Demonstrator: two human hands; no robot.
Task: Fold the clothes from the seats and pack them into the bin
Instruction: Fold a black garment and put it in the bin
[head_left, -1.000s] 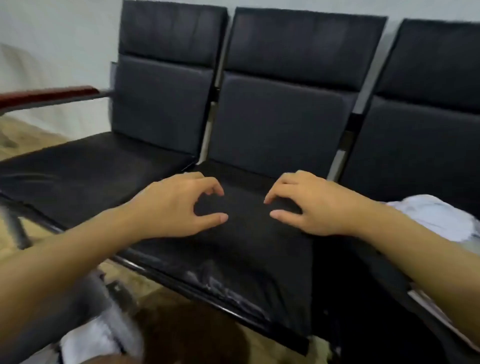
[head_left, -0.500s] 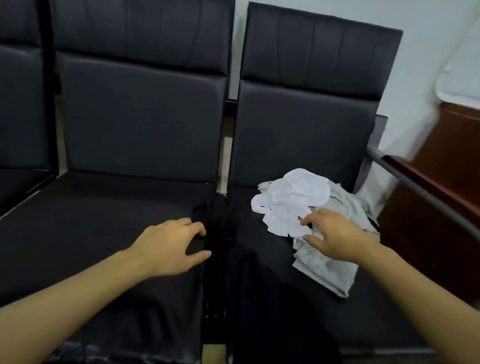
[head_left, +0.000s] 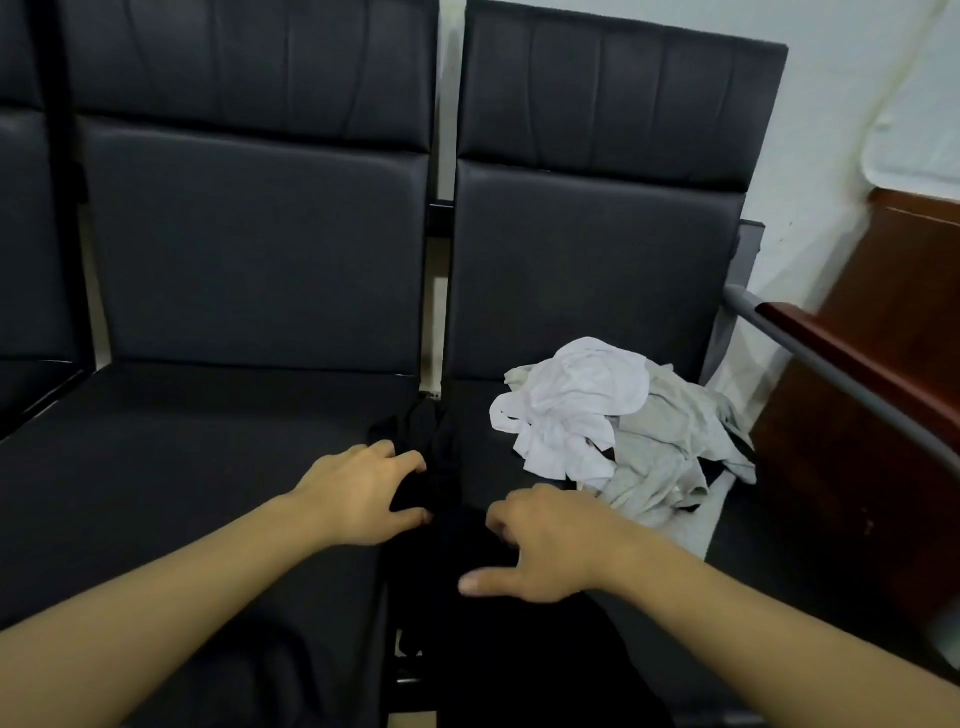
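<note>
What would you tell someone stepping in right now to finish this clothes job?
Left hand: fingers curled on the black garment that lies across the gap between the two seats; a firm grip cannot be confirmed.
Right hand: open, fingers spread, resting on the same black garment.
Clothes: a crumpled white garment sits on top of a grey garment on the right seat, near the armrest.
Done: nothing looks folded. The bin is out of view, so what it holds cannot be told.
Left: fold the black piece, then the white and grey ones, and pack them all.
</note>
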